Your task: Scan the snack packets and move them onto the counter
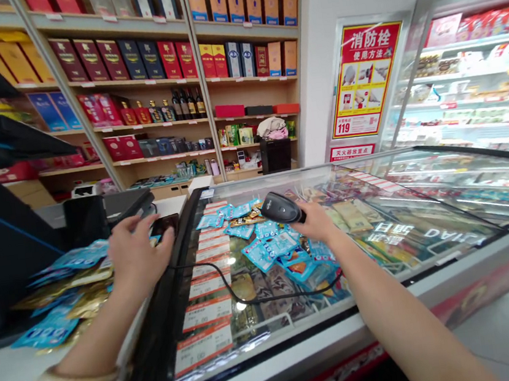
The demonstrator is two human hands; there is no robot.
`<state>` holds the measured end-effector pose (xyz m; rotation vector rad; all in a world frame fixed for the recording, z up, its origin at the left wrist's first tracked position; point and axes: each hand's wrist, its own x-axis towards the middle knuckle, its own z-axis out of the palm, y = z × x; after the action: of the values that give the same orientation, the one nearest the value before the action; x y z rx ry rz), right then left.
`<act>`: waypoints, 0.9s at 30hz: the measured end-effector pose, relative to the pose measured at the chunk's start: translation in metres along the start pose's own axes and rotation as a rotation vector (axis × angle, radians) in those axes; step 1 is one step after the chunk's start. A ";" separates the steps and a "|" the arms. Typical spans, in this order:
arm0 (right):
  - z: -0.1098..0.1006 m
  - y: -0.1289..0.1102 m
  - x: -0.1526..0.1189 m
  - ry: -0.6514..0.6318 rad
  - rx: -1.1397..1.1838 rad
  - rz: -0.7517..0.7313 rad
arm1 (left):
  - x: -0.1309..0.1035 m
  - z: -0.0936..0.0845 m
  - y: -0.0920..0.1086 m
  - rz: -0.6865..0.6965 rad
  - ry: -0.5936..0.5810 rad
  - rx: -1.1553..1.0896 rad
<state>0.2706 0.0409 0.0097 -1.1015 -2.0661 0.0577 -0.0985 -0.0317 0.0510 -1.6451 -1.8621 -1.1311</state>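
Note:
My right hand (316, 223) grips a black handheld barcode scanner (281, 207) above the freezer's glass top. A heap of small blue snack packets (269, 250) lies on the glass below it, with some gold-brown ones among them. The scanner's black cable (268, 299) loops over the glass. My left hand (139, 251), fingers apart, hovers over the counter edge between the freezer and a second pile of blue and gold packets (66, 318). Just beyond its thumb and fingers lies a small dark object (164, 224), partly covered; I cannot tell whether the hand touches it.
The chest freezer (345, 321) stretches to the right, price labels (207, 332) along its left side. Black checkout equipment (6, 246) stands at left. Shelves of boxed bottles (141, 62) line the back wall, beside a red and yellow poster (367, 78) and a lit display case (477, 76).

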 end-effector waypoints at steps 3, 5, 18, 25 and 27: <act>0.002 0.005 0.000 0.022 -0.023 0.023 | -0.010 0.032 0.041 0.097 -0.236 -0.105; 0.002 0.007 0.000 0.022 -0.038 0.030 | -0.021 0.053 0.063 0.134 -0.407 -0.138; 0.001 -0.001 0.001 -0.064 -0.076 0.093 | -0.053 0.084 0.090 0.125 -0.790 -0.050; 0.002 -0.004 0.001 -0.047 -0.048 0.056 | -0.041 0.082 0.064 -0.122 -0.667 -0.309; 0.002 -0.005 0.001 -0.052 -0.046 0.047 | -0.037 0.081 0.054 -0.224 -0.577 -0.448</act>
<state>0.2651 0.0387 0.0105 -1.1887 -2.0971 0.0636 -0.0221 0.0073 -0.0080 -2.2414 -2.3108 -1.3387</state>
